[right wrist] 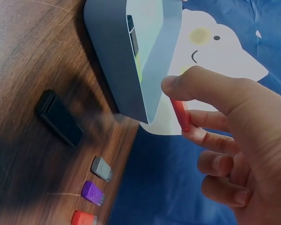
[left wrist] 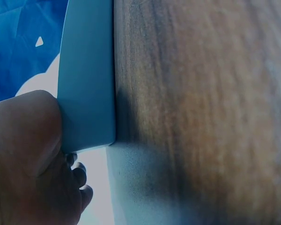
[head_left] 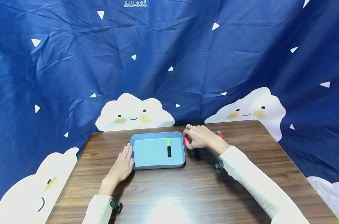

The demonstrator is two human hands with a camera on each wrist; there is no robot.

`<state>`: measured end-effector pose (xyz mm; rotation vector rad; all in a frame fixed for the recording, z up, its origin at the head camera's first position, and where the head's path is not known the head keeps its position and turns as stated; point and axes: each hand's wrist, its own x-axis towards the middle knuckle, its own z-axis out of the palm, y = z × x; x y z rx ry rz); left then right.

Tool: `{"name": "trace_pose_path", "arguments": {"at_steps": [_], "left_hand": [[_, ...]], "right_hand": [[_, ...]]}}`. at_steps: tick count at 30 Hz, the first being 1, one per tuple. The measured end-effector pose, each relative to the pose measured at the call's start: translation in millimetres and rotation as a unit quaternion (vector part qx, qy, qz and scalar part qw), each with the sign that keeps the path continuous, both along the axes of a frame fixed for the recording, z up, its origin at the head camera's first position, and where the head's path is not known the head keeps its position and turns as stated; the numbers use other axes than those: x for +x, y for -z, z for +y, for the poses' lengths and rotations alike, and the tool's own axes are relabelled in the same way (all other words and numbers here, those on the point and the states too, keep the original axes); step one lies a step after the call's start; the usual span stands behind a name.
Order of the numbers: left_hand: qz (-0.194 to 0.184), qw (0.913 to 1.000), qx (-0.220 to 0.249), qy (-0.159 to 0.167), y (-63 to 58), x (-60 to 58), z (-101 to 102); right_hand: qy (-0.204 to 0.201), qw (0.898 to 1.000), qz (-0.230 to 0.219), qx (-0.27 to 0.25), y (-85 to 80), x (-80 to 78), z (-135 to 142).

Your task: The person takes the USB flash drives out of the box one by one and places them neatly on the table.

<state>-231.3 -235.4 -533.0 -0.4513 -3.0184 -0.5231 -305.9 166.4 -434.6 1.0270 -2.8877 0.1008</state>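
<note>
My right hand [head_left: 198, 137] pinches a small, flat red stick [right wrist: 180, 115] between thumb and fingertips, just beyond the right rim of the light-blue tray [head_left: 149, 135]. Its exact kind I cannot tell. My left hand [head_left: 124, 165] rests with straight fingers along the tray's left rim; in the left wrist view the thumb side lies against the tray wall [left wrist: 86, 70]. Inside the tray, toward its right side, lies a slim green-and-black stick [head_left: 169, 147]. Under the right hand, a black oblong piece [right wrist: 58, 119] lies on the wood.
Several small pieces like USB sticks lie right of the tray: a grey one [right wrist: 101, 168], a purple one [right wrist: 92, 192] and an orange-red one [right wrist: 83, 218]. The brown wooden table [head_left: 208, 193] backs onto a blue cloth [head_left: 191, 62] with clouds.
</note>
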Motion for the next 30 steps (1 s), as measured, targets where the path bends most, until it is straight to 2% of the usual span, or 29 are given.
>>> {"name": "trace_pose_path", "arguments": {"at_steps": [17, 30], "left_hand": [[-0.014, 0.9999, 0.001, -0.004, -0.4, -3.0, 0.2], [-0.01, 0.9999, 0.002, 0.0, -1.9, -0.5, -0.2]], "right_hand": [[0.012, 0.999, 0.024, -0.023, 3.1, 11.7, 31.5], [0.026, 0.999, 0.02, -0.032, 10.4, 19.4, 53.9]]}}
